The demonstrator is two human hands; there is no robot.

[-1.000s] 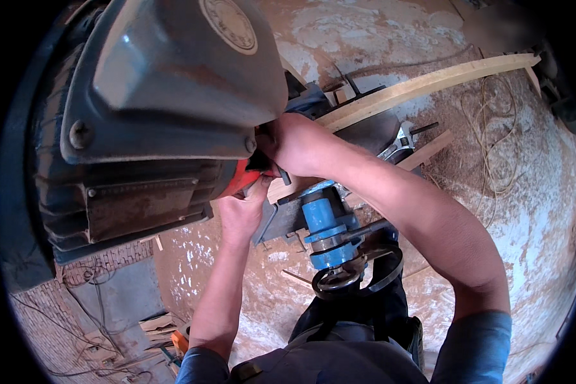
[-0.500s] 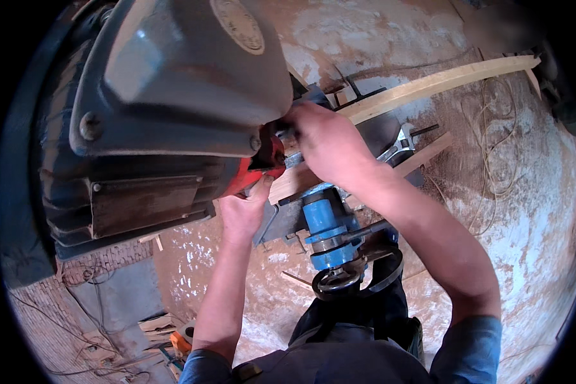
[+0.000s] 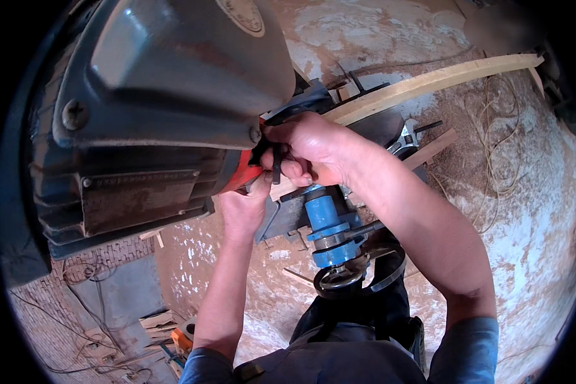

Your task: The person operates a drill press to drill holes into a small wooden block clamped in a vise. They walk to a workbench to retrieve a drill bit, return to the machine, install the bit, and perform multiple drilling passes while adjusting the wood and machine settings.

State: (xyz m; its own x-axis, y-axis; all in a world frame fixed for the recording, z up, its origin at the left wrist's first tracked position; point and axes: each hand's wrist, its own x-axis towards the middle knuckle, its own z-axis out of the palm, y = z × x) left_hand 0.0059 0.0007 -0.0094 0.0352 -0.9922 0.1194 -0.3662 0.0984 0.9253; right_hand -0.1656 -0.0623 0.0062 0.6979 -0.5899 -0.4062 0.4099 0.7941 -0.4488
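A large dark grey motor (image 3: 173,77) fills the upper left, with a red housing (image 3: 242,171) at its right end. From below, my left hand (image 3: 242,208) is closed against the lower edge of that housing, its fingertips partly hidden. My right hand (image 3: 307,150) reaches in from the right beside the housing, its fingers curled around a short dark metal rod (image 3: 276,165) that points downward. Its kind is hard to make out. The right thumb side is hidden behind the motor's corner. Just below this hand is a blue cylindrical machine part (image 3: 323,214) with a handwheel (image 3: 339,276).
A long pale wooden board (image 3: 435,80) runs off to the upper right. An adjustable wrench (image 3: 404,137) lies beside a shorter wood strip (image 3: 432,148). Thin cord (image 3: 493,153) lies in loops on the dusty floor. An orange tool (image 3: 181,340) and wood scraps are at lower left.
My right hand has turned and drawn slightly down, so its curled fingers and the dark rod now show. My left hand stays at the red housing. The view has shifted slightly.
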